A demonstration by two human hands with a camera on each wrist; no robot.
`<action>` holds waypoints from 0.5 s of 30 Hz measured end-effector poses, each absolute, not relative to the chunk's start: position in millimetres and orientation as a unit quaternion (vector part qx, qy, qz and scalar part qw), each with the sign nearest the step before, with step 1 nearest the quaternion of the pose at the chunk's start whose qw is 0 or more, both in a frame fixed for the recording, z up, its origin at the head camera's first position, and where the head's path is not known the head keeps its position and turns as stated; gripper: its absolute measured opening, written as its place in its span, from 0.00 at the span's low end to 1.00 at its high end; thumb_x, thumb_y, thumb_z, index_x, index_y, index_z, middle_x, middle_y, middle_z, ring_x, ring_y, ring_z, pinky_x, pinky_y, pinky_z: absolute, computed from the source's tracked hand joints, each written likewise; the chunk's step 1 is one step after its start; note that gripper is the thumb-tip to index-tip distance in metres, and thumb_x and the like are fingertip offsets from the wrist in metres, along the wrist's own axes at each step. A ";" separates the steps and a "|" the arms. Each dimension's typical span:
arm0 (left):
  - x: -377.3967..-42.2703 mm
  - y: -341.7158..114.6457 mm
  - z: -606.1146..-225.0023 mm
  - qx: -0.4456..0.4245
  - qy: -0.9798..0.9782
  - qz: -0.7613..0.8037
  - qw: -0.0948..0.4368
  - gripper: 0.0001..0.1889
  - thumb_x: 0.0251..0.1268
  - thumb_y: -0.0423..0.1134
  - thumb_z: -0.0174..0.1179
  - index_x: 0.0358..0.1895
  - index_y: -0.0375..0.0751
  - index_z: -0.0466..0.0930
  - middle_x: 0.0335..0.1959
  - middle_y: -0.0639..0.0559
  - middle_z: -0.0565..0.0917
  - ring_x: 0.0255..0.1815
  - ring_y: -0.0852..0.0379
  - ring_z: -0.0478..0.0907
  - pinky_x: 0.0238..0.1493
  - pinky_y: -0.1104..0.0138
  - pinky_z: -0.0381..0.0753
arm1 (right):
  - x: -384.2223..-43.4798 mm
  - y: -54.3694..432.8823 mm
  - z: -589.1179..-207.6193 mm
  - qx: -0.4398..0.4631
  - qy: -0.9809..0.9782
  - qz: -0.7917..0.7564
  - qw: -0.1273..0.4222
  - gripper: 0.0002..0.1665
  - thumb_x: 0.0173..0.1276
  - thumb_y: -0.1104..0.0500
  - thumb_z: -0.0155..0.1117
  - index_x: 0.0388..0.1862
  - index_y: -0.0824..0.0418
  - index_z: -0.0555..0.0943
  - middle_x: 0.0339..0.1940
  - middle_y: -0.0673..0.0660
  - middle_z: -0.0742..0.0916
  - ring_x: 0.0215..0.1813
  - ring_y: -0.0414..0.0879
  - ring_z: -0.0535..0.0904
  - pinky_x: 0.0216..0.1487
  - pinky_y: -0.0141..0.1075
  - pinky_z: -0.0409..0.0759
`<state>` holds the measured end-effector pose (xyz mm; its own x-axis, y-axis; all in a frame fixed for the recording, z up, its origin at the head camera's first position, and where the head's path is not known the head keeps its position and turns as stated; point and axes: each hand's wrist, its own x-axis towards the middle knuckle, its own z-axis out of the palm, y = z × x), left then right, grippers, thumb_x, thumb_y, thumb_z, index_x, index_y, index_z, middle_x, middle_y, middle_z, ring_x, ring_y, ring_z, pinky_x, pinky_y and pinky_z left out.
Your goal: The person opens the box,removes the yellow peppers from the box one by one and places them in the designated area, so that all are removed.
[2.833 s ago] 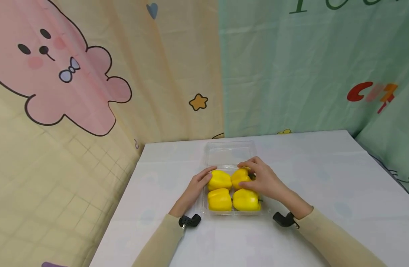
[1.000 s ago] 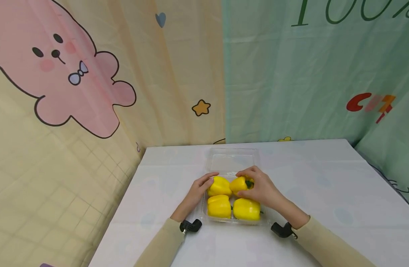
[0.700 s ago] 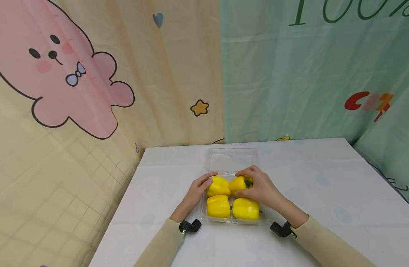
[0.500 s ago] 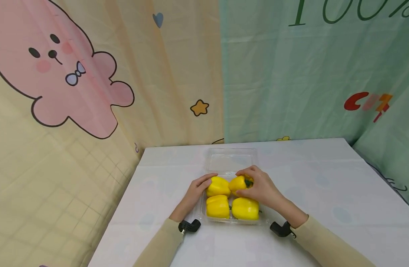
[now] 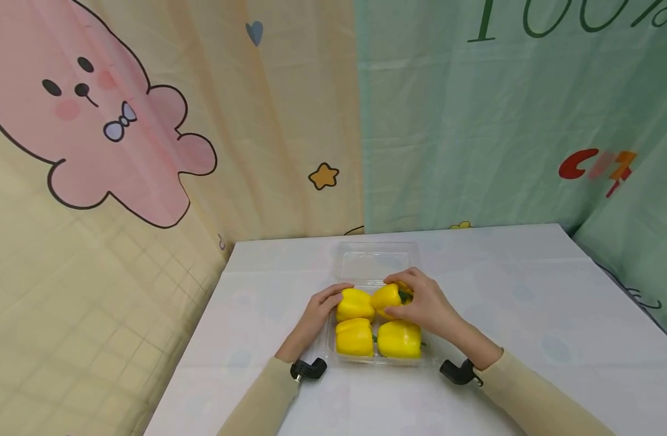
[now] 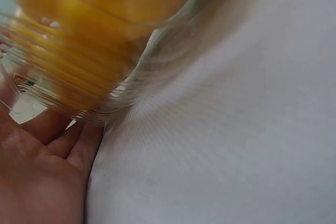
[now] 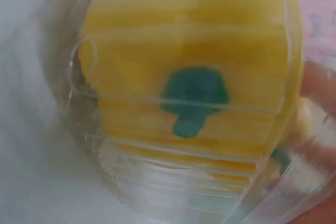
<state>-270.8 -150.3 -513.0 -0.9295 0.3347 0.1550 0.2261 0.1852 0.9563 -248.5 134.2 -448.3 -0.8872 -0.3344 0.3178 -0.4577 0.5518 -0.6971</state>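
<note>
In the head view, several yellow bell peppers sit in two rows inside a clear plastic clamshell box. My right hand grips the back right bell pepper between thumb and fingers, its green stem facing right. My left hand rests along the box's left wall, fingers mostly straight, beside the back left bell pepper. In the left wrist view, the left fingers lie against the outside of the ribbed wall. The right wrist view shows the front right bell pepper through the plastic, stem toward the camera.
The box's clear lid lies folded back behind it on the white-covered table. A printed curtain hangs behind the table's far edge. Black wrist cameras sit on both wrists.
Since the earliest frame, the back right bell pepper has turned a little in my right hand, showing more of its stem. My left hand stays at the box; the view has shifted slightly.
</note>
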 end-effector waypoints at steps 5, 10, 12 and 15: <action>-269.2 -151.3 -512.4 0.181 0.767 0.614 0.045 0.19 0.80 0.50 0.49 0.66 0.55 0.78 0.68 0.58 0.75 0.69 0.56 0.69 0.72 0.54 0.65 | -248.1 132.1 -447.3 0.221 -0.879 0.418 0.062 0.30 0.53 0.49 0.82 0.56 0.50 0.84 0.49 0.48 0.79 0.47 0.47 0.77 0.51 0.44 0.82; -269.5 -152.9 -513.5 0.180 0.766 0.616 0.047 0.18 0.80 0.50 0.48 0.65 0.57 0.79 0.69 0.59 0.75 0.70 0.56 0.68 0.73 0.54 0.63 | -246.6 130.1 -445.8 0.219 -0.879 0.419 0.058 0.30 0.54 0.50 0.82 0.56 0.50 0.84 0.50 0.49 0.80 0.48 0.47 0.77 0.50 0.45 0.82; -270.6 -151.9 -514.5 0.182 0.764 0.617 0.049 0.18 0.80 0.50 0.48 0.65 0.58 0.79 0.69 0.59 0.75 0.70 0.56 0.68 0.73 0.55 0.63 | -246.5 130.9 -445.6 0.220 -0.879 0.418 0.062 0.29 0.54 0.50 0.82 0.56 0.50 0.84 0.49 0.48 0.79 0.48 0.47 0.77 0.50 0.45 0.82; -271.7 -152.0 -514.7 0.184 0.763 0.618 0.049 0.18 0.80 0.50 0.49 0.65 0.58 0.79 0.68 0.60 0.75 0.70 0.57 0.69 0.73 0.55 0.64 | -247.6 131.0 -446.5 0.232 -0.876 0.418 0.066 0.28 0.54 0.51 0.82 0.55 0.48 0.84 0.48 0.47 0.79 0.48 0.45 0.77 0.50 0.44 0.82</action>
<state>-271.7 -152.0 -514.7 -0.9274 0.3414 0.1529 0.2206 0.1691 0.9606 -247.6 131.0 -446.5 -0.8833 -0.3516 0.3100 -0.4622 0.5433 -0.7008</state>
